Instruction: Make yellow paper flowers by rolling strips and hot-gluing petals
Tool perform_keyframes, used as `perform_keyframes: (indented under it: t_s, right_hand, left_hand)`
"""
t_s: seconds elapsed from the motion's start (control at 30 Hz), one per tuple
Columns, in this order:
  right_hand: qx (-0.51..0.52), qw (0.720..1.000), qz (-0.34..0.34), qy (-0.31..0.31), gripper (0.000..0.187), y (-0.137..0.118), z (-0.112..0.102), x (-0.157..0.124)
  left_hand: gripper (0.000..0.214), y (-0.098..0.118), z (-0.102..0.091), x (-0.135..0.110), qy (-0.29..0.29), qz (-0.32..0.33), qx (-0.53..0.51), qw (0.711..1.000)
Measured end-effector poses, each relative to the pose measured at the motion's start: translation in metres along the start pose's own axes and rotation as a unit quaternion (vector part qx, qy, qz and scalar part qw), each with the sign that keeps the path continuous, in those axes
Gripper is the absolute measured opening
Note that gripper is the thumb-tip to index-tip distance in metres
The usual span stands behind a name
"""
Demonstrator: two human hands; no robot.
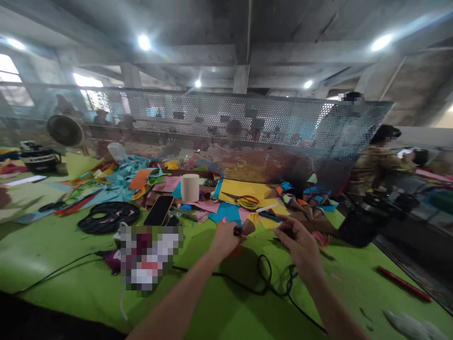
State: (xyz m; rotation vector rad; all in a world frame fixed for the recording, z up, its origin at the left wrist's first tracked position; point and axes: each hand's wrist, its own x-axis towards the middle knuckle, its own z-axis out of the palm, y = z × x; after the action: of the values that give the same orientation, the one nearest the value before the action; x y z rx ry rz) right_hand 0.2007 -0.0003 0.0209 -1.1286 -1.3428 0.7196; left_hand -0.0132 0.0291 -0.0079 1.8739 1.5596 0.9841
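Note:
My left hand (226, 242) is closed around a small rolled brown paper piece (249, 227). A yellow fringed tip (254, 217) shows at its upper end. To the right, my right hand (296, 238) is raised over the table with its fingers curled and the fingertips close together. A thin dark blue item (269, 216) lies by these fingertips; whether they grip it, or anything else, I cannot make out. Just beyond both hands, scissors with yellow-and-red handles (247, 202) rest on yellow paper sheets (231, 188), with blue paper pieces (226, 212) beside them.
Black cable (244, 285) loops across the green table (198, 307). Left of my hands are a phone (159, 210), a cream roll (190, 188), a black tray (108, 217) and a glue gun (113, 259). A red pen (403, 283) lies right. Behind stands a perforated metal screen (198, 123).

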Motion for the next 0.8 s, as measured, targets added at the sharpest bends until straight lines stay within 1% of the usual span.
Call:
perform_keyframes:
  t_s: [0.1, 0.2, 0.3, 0.37, 0.4, 0.47, 0.53, 0.57, 0.63, 0.7, 0.8]
  right_hand:
    - [-0.007, 1.000, 0.024, -0.004, 0.034, -0.008, -0.003, -0.001]
    - [-0.015, 0.999, 0.041, -0.011, 0.034, -0.021, -0.004, -0.001]
    - [-0.031, 0.998, 0.046, -0.028, 0.034, -0.033, -0.001, 0.002]
    - [-0.046, 0.997, 0.044, -0.047, 0.034, -0.040, 0.004, 0.007]
    - [-0.055, 0.996, 0.042, -0.056, 0.035, -0.042, 0.006, 0.010]
    - [-0.072, 0.994, 0.035, -0.072, 0.038, -0.043, 0.011, 0.016]
    - [-0.090, 0.992, 0.024, -0.083, 0.040, -0.042, 0.014, 0.022]
    - [-0.099, 0.991, 0.018, -0.087, 0.040, -0.040, 0.015, 0.024]
    - [-0.116, 0.989, 0.009, -0.088, 0.039, -0.035, 0.015, 0.027]
    - [-0.156, 0.984, -0.015, -0.085, 0.034, -0.031, 0.012, 0.026]
    - [-0.250, 0.959, -0.080, -0.104, 0.029, -0.027, 0.007, 0.021]
  left_hand:
    - [0.025, 0.003, -0.007, -0.003, -0.021, -0.011, 0.046, 0.999]
    - [0.022, 0.009, -0.016, -0.004, 0.010, 0.000, 0.064, 0.998]
    - [0.024, 0.019, -0.024, 0.001, 0.043, 0.031, 0.031, 0.998]
    - [0.025, 0.030, -0.025, 0.004, 0.037, 0.058, -0.012, 0.998]
    - [0.030, 0.035, -0.024, 0.005, 0.022, 0.068, -0.038, 0.997]
    - [0.043, 0.046, -0.021, 0.006, -0.031, 0.084, -0.109, 0.990]
    - [0.044, 0.054, -0.016, 0.005, -0.106, 0.098, -0.216, 0.966]
    - [0.040, 0.056, -0.013, 0.005, -0.129, 0.104, -0.246, 0.955]
    - [0.032, 0.057, -0.009, 0.005, -0.150, 0.108, -0.270, 0.945]
    - [0.028, 0.056, -0.006, 0.005, -0.160, 0.101, -0.287, 0.939]
    - [0.025, 0.052, -0.007, 0.003, -0.195, 0.096, -0.303, 0.928]
